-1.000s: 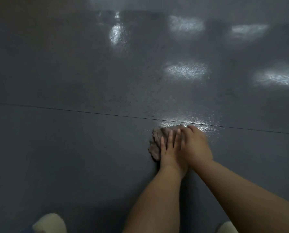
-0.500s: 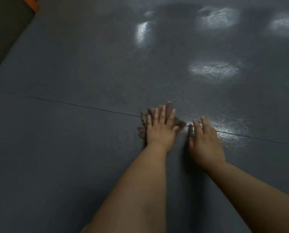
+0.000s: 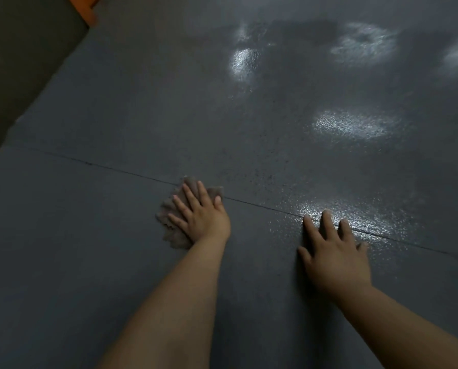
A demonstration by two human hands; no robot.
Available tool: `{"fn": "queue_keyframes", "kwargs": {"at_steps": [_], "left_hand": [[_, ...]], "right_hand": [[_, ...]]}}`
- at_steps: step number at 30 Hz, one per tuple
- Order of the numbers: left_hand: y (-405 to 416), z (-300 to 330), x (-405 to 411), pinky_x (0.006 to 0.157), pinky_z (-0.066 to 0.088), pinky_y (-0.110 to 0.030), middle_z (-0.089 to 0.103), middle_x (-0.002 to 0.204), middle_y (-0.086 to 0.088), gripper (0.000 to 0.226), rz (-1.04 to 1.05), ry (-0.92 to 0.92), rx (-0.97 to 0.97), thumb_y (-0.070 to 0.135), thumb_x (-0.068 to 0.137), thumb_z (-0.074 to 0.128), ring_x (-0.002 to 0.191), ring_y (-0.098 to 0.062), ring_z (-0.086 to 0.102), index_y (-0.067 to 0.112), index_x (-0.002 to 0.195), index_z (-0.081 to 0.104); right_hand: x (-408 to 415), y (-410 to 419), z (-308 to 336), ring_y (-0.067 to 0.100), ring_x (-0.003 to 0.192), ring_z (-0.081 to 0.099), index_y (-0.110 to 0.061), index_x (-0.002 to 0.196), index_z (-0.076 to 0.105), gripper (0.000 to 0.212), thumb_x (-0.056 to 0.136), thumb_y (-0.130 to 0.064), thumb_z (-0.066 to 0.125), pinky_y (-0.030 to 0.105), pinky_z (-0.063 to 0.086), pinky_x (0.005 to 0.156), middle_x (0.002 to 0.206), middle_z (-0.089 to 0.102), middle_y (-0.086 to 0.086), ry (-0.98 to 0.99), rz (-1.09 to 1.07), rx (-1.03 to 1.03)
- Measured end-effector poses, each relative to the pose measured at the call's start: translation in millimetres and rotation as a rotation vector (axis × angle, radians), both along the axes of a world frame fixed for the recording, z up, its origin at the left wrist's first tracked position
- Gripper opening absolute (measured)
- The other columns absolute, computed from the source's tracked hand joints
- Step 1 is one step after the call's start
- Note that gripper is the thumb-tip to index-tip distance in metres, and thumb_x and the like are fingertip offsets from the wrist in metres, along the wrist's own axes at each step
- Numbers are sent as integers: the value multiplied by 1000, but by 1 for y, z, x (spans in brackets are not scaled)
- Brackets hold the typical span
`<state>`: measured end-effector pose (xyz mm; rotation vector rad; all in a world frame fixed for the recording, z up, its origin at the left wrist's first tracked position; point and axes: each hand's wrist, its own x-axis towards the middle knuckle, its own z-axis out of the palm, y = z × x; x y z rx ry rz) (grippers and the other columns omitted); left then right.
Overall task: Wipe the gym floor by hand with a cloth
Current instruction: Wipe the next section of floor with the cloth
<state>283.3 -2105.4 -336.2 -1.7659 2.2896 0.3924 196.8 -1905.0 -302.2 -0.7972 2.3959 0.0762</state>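
Cloth middle under left hand; orange object cropped.

The cloth is a small, crumpled, grey-brown rag lying flat on the gym floor, its far edge on a thin dark seam line. The floor is dark grey and speckled, with 5 or so pale glossy patches that may be wet sheen or only reflected light.

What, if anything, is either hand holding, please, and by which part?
Nothing is gripped: the left hand presses flat on the cloth; the right hand rests on bare floor.
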Motion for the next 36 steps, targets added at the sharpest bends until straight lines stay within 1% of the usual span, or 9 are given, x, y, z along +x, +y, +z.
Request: {"fn": "queue_keyframes", "kwargs": {"at_steps": [2,8,11,14,21,24,28,33,36], "left_hand": [[4,1,-17,114,-8,-58,-17,158,-1,60,-80,-8,-3,46,101,19,144,-32,-18,26,152,-6],[64,8,-78,110,-18,-54,-22,157,1,60,-826,17,92,48,101,22,143,-28,-23,31,151,-6],[63,6,-80,111,-17,-53,-20,158,1,61,-936,-9,50,50,100,23,144,-26,-22,31,151,-5],[37,4,-69,113,-13,-52,-19,158,0,61,-851,2,38,47,101,22,145,-25,-19,30,151,-7],[-36,-1,15,114,-8,-54,-12,159,-4,62,-281,-5,-17,47,100,19,146,-27,-14,27,151,-10],[-37,-4,63,112,-6,-59,-5,160,-3,62,-21,-13,-31,49,100,20,146,-27,-11,28,152,-5],[-15,-3,94,110,-5,-64,-6,160,-2,62,240,5,1,49,99,22,146,-28,-12,27,152,-2],[29,3,75,111,-4,-63,-12,159,-4,63,238,13,22,46,100,22,145,-30,-15,23,153,-2],[77,-1,47,109,-4,-65,-11,159,-7,63,7,-26,23,50,98,15,145,-33,-14,24,151,-6]], "right_hand": [[-1,-1,1,30,146,-9,-39,149,-9,66,96,-56,26,57,14,114,159,-15,-3,14,1,-5],[-2,-2,3,29,146,-4,-39,150,-3,67,95,-56,31,55,18,113,159,-9,-4,30,7,5],[-2,0,1,29,146,-3,-40,149,-3,67,94,-58,30,55,20,113,160,-9,-4,44,16,1],[-2,1,-1,29,146,-1,-41,149,-1,66,94,-59,30,54,22,113,159,-8,-5,52,23,-1],[-1,3,1,30,146,-3,-39,149,-3,66,95,-58,29,54,20,113,160,-9,-3,43,17,7],[-5,3,2,29,146,-2,-38,150,-1,64,95,-57,28,53,20,114,160,-8,-3,8,15,-14],[-9,17,4,24,147,4,-35,151,7,60,98,-49,30,48,19,116,160,0,-2,-10,22,-109],[-4,51,3,26,145,13,-28,150,20,54,99,-40,33,45,15,116,160,9,3,67,57,-123],[6,71,-2,40,131,41,-15,135,50,46,96,-32,34,54,34,105,147,39,15,146,12,-201]]}}
